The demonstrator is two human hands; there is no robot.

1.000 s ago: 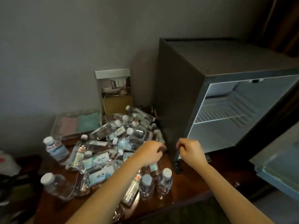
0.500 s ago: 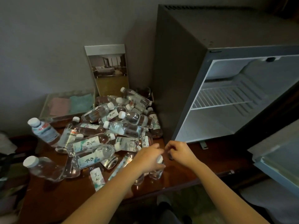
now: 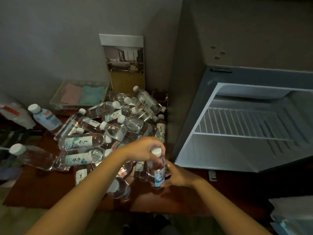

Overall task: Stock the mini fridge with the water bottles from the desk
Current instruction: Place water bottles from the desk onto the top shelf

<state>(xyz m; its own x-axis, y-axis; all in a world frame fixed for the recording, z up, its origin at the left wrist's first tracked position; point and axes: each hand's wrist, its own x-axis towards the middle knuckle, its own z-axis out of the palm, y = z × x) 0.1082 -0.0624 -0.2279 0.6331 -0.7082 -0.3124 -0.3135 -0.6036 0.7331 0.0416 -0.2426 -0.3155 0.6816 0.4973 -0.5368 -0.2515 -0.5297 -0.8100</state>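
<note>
Two hands clasp one upright bottle [image 3: 156,169]: left hand [image 3: 144,148] curls round cap end, right hand [image 3: 178,175] wraps lower body, likely steadying for transfer. Bottle at desk [image 3: 42,192] front, beside open mini fridge [image 3: 254,39].

A second ago your hands were empty fists, side by side with a gap between them. Now your left hand [image 3: 144,150] grips the white cap of an upright water bottle [image 3: 157,170]. Your right hand [image 3: 177,175] has dropped below the left and wraps the bottle's labelled lower half from the right. Can't tell if it's off the bench [image 3: 220,192]. Your view has tipped lower and closer.
</note>
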